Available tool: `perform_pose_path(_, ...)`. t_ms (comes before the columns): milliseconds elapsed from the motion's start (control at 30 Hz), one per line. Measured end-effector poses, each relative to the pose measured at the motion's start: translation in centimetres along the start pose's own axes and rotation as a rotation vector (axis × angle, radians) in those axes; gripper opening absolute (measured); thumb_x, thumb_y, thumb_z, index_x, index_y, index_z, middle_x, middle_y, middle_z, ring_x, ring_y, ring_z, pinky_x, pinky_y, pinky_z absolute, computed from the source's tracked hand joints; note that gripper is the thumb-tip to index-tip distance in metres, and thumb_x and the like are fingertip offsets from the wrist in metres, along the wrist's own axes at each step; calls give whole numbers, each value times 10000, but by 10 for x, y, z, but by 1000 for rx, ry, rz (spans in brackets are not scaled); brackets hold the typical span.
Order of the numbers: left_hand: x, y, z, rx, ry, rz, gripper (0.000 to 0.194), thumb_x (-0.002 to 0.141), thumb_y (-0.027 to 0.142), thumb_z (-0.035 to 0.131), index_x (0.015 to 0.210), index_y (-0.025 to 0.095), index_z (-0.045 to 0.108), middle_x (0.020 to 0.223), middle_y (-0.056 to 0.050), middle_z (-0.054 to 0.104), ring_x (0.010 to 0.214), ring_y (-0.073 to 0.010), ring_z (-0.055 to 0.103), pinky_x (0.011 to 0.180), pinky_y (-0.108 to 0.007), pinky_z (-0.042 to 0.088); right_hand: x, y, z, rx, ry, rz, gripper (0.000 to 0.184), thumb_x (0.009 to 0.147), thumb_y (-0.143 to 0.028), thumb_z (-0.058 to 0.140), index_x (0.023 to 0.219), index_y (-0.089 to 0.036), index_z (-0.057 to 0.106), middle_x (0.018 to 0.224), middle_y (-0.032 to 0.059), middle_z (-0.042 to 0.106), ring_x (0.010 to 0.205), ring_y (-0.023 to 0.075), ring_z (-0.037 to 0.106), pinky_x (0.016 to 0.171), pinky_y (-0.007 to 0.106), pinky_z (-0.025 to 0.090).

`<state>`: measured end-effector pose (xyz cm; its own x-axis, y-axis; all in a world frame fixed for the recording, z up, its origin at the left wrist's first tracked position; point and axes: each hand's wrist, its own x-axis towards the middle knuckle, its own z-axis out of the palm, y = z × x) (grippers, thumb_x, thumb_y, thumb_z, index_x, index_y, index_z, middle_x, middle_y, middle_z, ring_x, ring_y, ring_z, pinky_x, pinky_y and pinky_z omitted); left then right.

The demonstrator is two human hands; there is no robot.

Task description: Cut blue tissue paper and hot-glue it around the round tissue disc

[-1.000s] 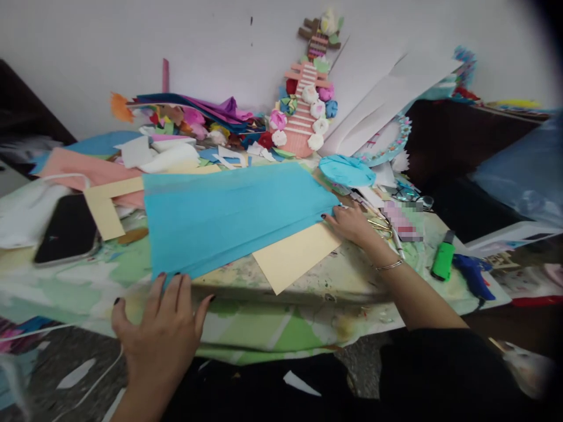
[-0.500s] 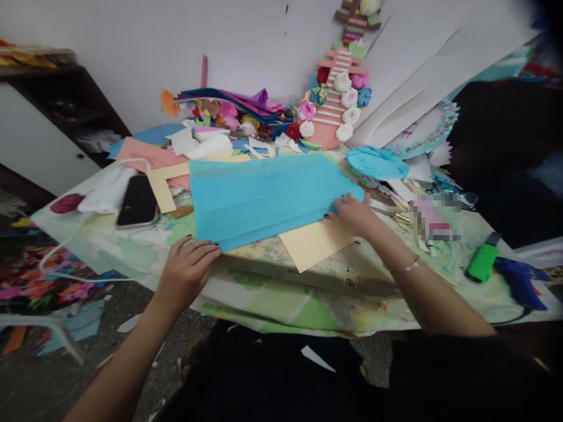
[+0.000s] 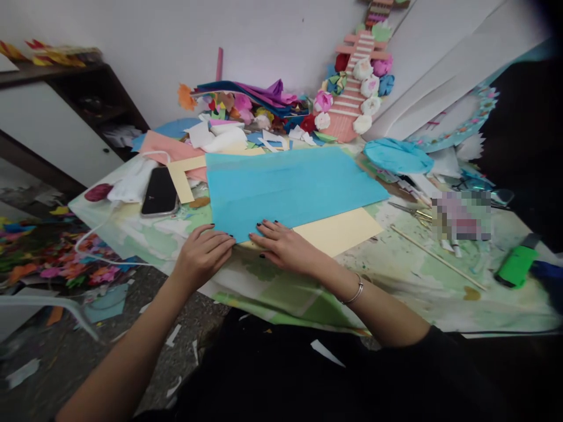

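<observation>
The blue paper sheet (image 3: 285, 187) lies across the middle of the worktop (image 3: 422, 305), its near right part overlapping a cream sheet (image 3: 347, 231) that shows beneath it. The left hand (image 3: 202, 256) is at the blue sheet's near left corner, its fingers bent and close together; whether they pinch the paper, I cannot tell. Just beside it, the right hand (image 3: 285, 249) rests on the near edge, fingers outstretched and slightly spread, gripping nothing. A black phone (image 3: 159, 192) and an L-shaped cream piece (image 3: 181, 180) lie to the left; to the right are scissors (image 3: 413, 213), a thin stick (image 3: 437, 258) and a green-bodied tool (image 3: 518, 265). Behind stands a pink guitar shape (image 3: 347, 111) trimmed with paper flowers (image 3: 370, 106)
</observation>
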<state>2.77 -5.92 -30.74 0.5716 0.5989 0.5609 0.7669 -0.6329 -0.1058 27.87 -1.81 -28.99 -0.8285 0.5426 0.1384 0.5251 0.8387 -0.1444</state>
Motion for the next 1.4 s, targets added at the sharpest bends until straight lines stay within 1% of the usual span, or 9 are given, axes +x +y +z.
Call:
perform_pose_path(267,-4,-3,-1,92,114,56,65,826,125,643,848,186,643,833,-30,735,844,-186,674,911,-405,480,-2,0,3,37,23,-2,464,982,-275,455,1427,-146,478,1486,153,450,1424,283,342,1169,469,310)
perform_pose_path(500,-17,-10,-14,116,149,119,170,783,97,700,893,184,603,829,-33,736,830,-215,687,810,-398,486,-2,1,4,1,38,-13,466,975,-288,479,1425,-163,481,1482,141,459,1418,285,358,1159,474,337)
perform_pose_path(667,-30,-12,-20,109,182,3,197,766,94,696,886,215,598,827,-32,721,816,-224,683,789,-393,499,-3,1,4,11,34,-12,476,976,-292,473,1431,-151,474,1488,153,448,1416,302,357,1164,486,325)
perform_pose_path(733,-28,-5,-20,65,194,-54,254,756,112,698,971,210,603,916,-66,720,891,-248,679,819,-408,506,-2,0,4,21,30,-12,475,976,-298,471,1427,-147,478,1484,157,452,1420,307,350,1162,494,323)
perform_pose_path(900,-2,24,-6,-45,31,7,495,801,127,617,1279,115,490,1198,-171,648,1161,-295,588,982,-451,448,-2,-1,1,92,12,-2,494,960,-299,498,1426,-136,474,1491,166,440,1434,306,324,1170,499,295)
perform_pose_path(1067,16,39,13,20,-38,-9,433,842,172,567,1268,107,527,1110,-155,650,1059,-294,594,906,-439,445,-7,8,-12,288,-4,35,436,964,-268,481,1383,-149,502,1456,129,499,1416,250,371,1154,444,338)
perform_pose_path(1200,22,38,12,82,-96,-3,445,849,205,568,1292,160,564,1037,-133,628,974,-294,572,832,-444,434,-12,28,-20,345,71,256,379,940,-185,468,1303,-149,570,1392,119,567,1376,246,434,1107,430,390)
perform_pose_path(1300,27,37,11,135,-164,1,483,841,244,584,1324,223,570,1064,-142,593,962,-313,544,803,-451,427,-15,49,-20,258,63,482,522,906,-235,534,1410,-109,473,1513,159,413,1450,293,293,1177,520,235)
perform_pose_path(1400,30,36,11,160,-201,-14,504,832,257,592,1335,253,570,1091,-148,575,967,-326,531,806,-459,425,-20,68,-20,229,-10,572,653,901,-334,549,1494,-136,358,1579,150,275,1488,304,175,1188,577,124)
